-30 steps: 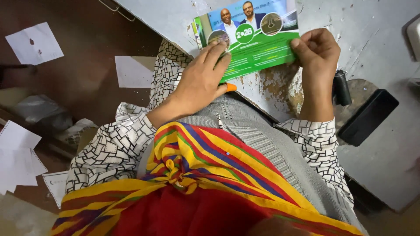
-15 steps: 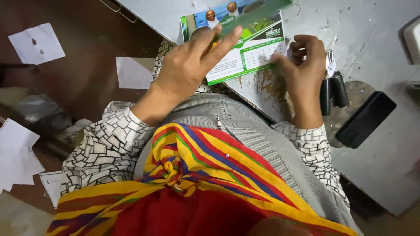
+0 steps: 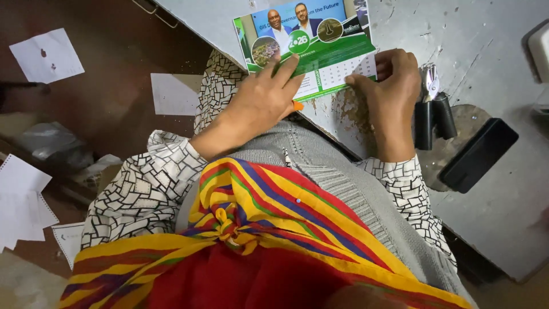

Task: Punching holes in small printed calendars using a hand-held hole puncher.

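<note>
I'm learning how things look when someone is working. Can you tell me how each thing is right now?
Calendar card: flat on the table, held at its near edge.
Left hand: fingers spread, pressing on the card.
Right hand: curled, gripping the card's corner.
Black-handled pliers: lying on the table, untouched.
Paper sheets: scattered on the floor.

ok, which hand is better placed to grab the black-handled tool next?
Right, probably. The right hand pinches the calendar card at its corner, directly beside the black-handled tool. The left hand lies flat on the card, on the far side from the tool.
</note>
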